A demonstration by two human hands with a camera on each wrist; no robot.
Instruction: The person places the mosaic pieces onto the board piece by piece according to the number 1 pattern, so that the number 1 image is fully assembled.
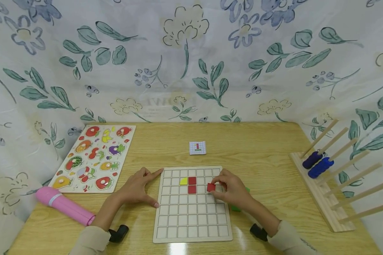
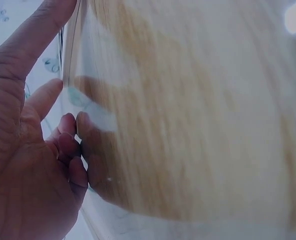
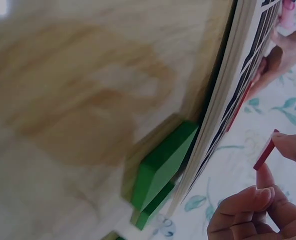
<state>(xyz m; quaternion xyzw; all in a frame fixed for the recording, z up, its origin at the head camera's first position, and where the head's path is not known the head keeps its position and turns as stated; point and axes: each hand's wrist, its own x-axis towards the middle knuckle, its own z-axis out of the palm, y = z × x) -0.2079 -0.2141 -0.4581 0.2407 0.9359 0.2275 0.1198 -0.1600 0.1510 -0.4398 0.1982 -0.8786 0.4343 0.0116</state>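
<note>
A white grid board (image 1: 173,221) lies on the table, with a yellow tile (image 1: 183,181) and two red tiles (image 1: 192,181) set in its upper squares. Between thumb and fingers my right hand (image 1: 233,187) pinches another red tile (image 1: 211,187) over the right part of the board; the right wrist view shows this red tile (image 3: 266,150) tilted on edge. My left hand (image 1: 135,187) rests at the board's left edge, forefinger at the top corner and thumb lower down, fingers spread. Partly hidden beneath my right hand, green tiles (image 3: 163,160) lie beside the board.
Behind the board lies a small pattern card (image 1: 197,148). A fruit puzzle board (image 1: 95,159) and a pink cylinder (image 1: 65,206) are at the left. On the right stands a wooden peg rack (image 1: 322,191) with dark blue and blue rings (image 1: 320,167). A floral cloth (image 1: 191,71) hangs behind.
</note>
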